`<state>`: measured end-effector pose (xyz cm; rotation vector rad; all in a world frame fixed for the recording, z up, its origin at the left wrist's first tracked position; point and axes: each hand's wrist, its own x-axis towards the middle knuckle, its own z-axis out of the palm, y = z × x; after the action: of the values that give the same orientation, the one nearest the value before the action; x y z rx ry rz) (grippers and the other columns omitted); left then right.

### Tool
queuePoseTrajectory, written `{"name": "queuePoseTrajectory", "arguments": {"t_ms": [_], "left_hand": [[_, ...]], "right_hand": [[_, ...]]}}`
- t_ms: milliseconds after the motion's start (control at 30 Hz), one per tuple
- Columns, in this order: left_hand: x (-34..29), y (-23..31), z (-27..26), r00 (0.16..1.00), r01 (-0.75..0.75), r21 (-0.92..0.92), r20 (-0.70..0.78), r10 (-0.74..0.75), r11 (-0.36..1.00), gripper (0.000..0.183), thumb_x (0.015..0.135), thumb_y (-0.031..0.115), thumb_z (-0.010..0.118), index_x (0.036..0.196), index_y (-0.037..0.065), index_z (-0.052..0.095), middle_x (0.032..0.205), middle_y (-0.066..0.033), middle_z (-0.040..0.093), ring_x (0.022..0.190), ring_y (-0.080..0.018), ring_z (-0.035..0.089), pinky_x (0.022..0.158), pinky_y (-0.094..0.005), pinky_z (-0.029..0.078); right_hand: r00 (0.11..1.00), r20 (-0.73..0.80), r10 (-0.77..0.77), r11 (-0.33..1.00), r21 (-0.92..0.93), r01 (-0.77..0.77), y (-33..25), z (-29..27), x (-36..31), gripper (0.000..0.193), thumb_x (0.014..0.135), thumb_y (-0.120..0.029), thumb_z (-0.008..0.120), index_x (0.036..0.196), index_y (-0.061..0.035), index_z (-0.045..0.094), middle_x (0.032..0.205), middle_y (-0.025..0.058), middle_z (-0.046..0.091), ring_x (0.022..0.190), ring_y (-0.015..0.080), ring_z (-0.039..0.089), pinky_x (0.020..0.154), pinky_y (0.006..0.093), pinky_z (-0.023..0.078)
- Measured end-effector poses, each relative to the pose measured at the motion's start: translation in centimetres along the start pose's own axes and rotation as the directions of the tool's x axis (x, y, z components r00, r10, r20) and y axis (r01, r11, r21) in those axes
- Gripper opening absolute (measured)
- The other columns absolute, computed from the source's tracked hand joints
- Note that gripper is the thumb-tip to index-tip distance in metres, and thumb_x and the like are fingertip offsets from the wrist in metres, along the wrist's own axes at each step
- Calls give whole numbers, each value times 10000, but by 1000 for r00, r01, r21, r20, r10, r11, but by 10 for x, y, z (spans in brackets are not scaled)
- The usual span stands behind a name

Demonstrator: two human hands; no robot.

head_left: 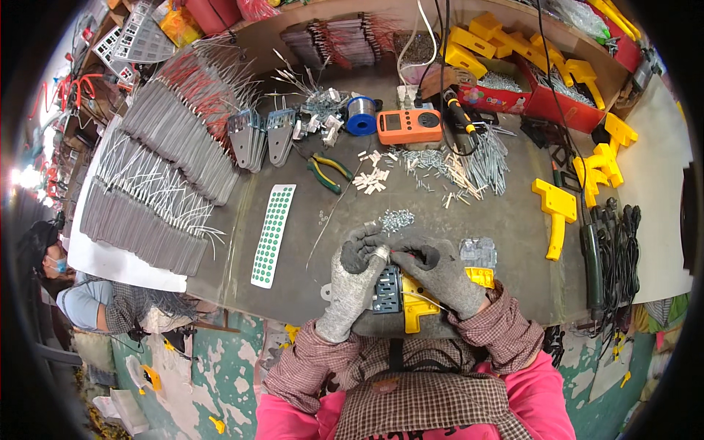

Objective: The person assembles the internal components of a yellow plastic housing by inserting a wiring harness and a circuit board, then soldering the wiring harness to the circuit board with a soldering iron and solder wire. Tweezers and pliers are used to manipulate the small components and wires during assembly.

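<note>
Both hands wear grey gloves and meet just above the bench's near edge. My left hand [355,268] is closed, its thumb and fingertips pinched toward the right hand. My right hand [444,273] is closed too, fingertips together. A trace of something small and reddish shows at the right fingertips, too small to make out. Just below the fingers lies a yellow plastic handle housing [419,312]. Beside it on the left is a dark slotted plate [386,292], partly covered by my left hand. Small screws [397,220] are heaped just beyond my fingers.
Stacked grey plates with wires [158,191] fill the left. Farther back are pliers [328,173], a solder spool [361,116], an orange meter [409,127] and a screwdriver [459,111]. Yellow housings [555,213] and black cables [620,249] lie right. A masked person [110,301] sits at left.
</note>
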<state>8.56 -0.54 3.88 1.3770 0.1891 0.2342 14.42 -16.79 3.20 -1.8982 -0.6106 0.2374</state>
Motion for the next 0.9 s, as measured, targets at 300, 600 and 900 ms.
{"name": "queuePoseTrajectory", "arguments": {"t_ms": [300,600,900], "left_hand": [[24,29,-30,821,-568,630,392,414,530,343,809,-18,682,1141,27,611,1009,-86,615,932,-189,629,789,-304,526],[23,45,-20,876,-315,824,443,-189,471,202,949,170,572,1052,-3,595,941,-156,653,867,-305,651,740,-384,516],[28,50,-13,900,-49,747,321,-296,663,287,960,259,599,822,10,566,621,-50,552,577,-141,552,553,-314,445]], "right_hand": [[996,47,71,991,112,-76,8,2,0,260,860,-259,709,1052,-83,722,946,140,707,866,309,678,778,390,524],[1000,-6,-25,999,-23,25,27,10,-4,265,842,-234,721,1069,-98,722,942,111,697,874,298,659,775,393,523],[999,22,48,971,233,-52,13,4,-3,248,870,-175,696,1071,-29,693,946,143,708,824,237,684,756,351,529]]}}
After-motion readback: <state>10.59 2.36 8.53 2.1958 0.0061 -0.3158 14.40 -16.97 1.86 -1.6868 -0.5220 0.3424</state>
